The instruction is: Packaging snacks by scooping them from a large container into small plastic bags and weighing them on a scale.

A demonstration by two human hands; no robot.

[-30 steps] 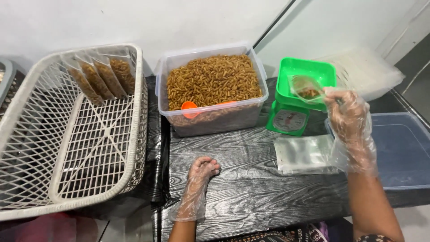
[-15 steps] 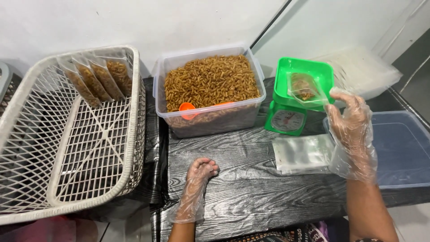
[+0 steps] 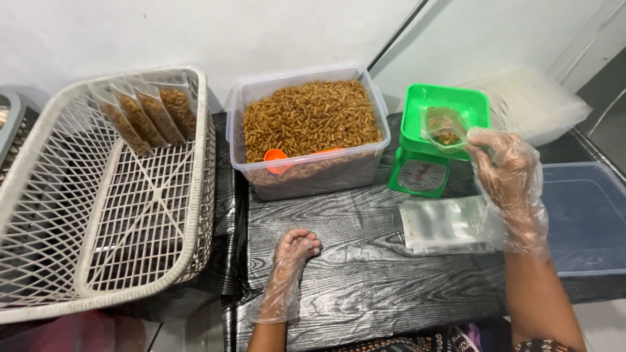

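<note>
My right hand [image 3: 507, 177], in a loose clear plastic glove, pinches the edge of a small clear bag [image 3: 443, 127] holding a few brown snack pieces. The bag rests in the green tray of a kitchen scale [image 3: 422, 175]. My gloved left hand [image 3: 295, 249] lies on the dark wood-grain table [image 3: 365, 280] with its fingers curled and nothing in it. Beyond it stands a clear plastic tub [image 3: 306, 171] full of brown curled snack pieces, with an orange scoop [image 3: 276, 156] stuck in at the front.
A white lattice basket [image 3: 104, 202] at the left holds three filled snack bags [image 3: 147, 114] leaning on its far wall. Empty clear bags [image 3: 443, 225] are stacked below the scale. A bluish clear lid [image 3: 583, 215] lies at the right, and a whitish plastic pile [image 3: 535, 101] behind.
Half a second ago my right hand was spread open just off the small bag; now its fingers have closed on the bag's edge. My left hand has stayed put.
</note>
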